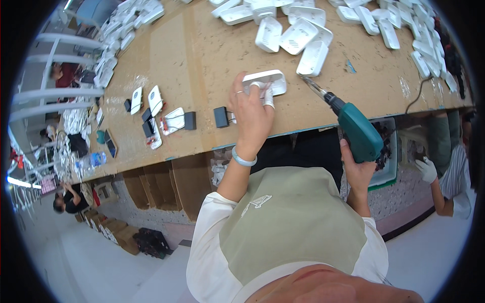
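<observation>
Your left forearm (236,179) reaches forward from its short white sleeve (208,240), and your left grip (253,113) is turned with the back of the hand uppermost, its fingers bent and two fingertips (269,98) wrapped in white. Your right forearm (359,203) lies farther back, near your torso (293,217); your right grip (357,172) is curled closed, one finger pointing forward, the rest partly hidden.

On my feed the tabletop (202,60) is brightly and evenly lit, the white trays (313,58) beyond the left fingers (240,98) glaring pale over faint, soft shadows. Far left of those fingers I see a strip light (23,183) flare bluish-white. My fisheye bows the white rails (76,93) on that same side, and detail past them softens toward a black rim (7,30).
</observation>
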Motion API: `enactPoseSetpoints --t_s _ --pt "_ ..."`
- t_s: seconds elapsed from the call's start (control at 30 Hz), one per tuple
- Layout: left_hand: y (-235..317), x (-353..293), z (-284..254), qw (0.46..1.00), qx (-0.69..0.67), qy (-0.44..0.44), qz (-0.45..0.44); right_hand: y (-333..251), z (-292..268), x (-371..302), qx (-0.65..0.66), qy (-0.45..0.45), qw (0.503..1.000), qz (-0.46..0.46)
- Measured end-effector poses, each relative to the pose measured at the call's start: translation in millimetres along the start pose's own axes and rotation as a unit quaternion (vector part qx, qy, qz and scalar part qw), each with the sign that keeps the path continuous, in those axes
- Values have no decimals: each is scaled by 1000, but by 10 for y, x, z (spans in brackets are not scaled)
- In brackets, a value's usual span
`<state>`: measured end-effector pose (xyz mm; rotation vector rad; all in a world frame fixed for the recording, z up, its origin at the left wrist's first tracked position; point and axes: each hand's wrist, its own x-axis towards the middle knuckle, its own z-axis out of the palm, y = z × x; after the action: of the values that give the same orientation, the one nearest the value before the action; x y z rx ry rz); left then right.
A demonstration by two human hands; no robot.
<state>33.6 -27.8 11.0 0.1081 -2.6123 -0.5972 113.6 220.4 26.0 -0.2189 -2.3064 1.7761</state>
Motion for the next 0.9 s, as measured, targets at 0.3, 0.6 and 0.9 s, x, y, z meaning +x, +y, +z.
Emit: enactPoseSetpoints --t_s 0.3,0.6,0.9 --pt "-397 -531 -790 950 -251 -188 -11 -68 40 11 41 -25 999 -16" --pt "-2538 -2484 -1142 733 -376 -430 -369 -185 87 4 29 -13 999 -22" --pt "-3245 -3698 146 683 169 -576 -416 -252 1 -2 25 -16 999 -35"
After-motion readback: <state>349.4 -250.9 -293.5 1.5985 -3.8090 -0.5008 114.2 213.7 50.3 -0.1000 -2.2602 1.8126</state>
